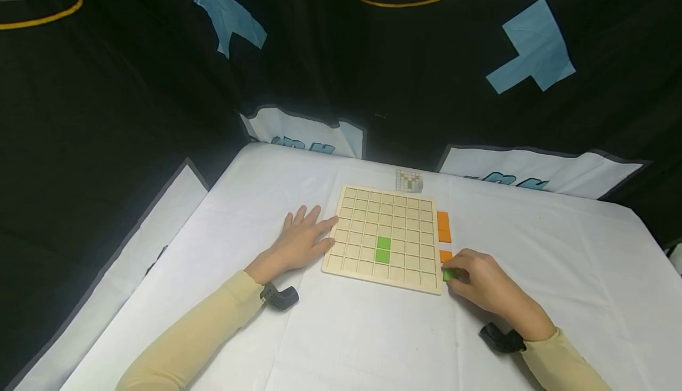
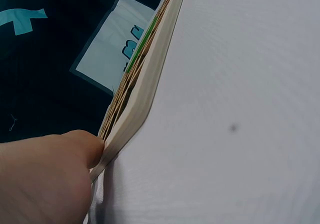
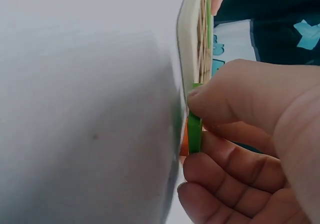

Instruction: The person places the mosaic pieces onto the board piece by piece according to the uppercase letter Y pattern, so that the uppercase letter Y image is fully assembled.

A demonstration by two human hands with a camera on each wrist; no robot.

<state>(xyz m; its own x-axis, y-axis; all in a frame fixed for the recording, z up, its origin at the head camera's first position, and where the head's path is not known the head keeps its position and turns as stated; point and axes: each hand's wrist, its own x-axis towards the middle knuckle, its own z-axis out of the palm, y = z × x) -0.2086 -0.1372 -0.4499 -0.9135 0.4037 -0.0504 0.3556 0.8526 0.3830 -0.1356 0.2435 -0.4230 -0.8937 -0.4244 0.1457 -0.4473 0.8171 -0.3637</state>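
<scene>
A wooden grid board (image 1: 410,249) lies on the white table, with two green square tiles (image 1: 383,249) set in neighbouring cells near its middle. My left hand (image 1: 298,242) is spread flat at the board's left side, its thumb and forefinger touching that edge. In the left wrist view, the thumb (image 2: 82,146) rests against the board's corner. Beside the board's lower right corner, my right hand (image 1: 482,278) pinches a green tile (image 3: 195,131) between thumb and fingers. Orange tiles (image 1: 444,227) lie along the right edge, one (image 1: 446,256) of them just beyond the right fingertips.
Behind the board lies a small card (image 1: 409,181) printed with a coloured grid. White tablecloth (image 1: 362,337) covers the table, and a black curtain (image 1: 373,71) hangs behind it. Each wrist wears a dark camera band, seen below the left wrist (image 1: 279,297) and right wrist (image 1: 501,339).
</scene>
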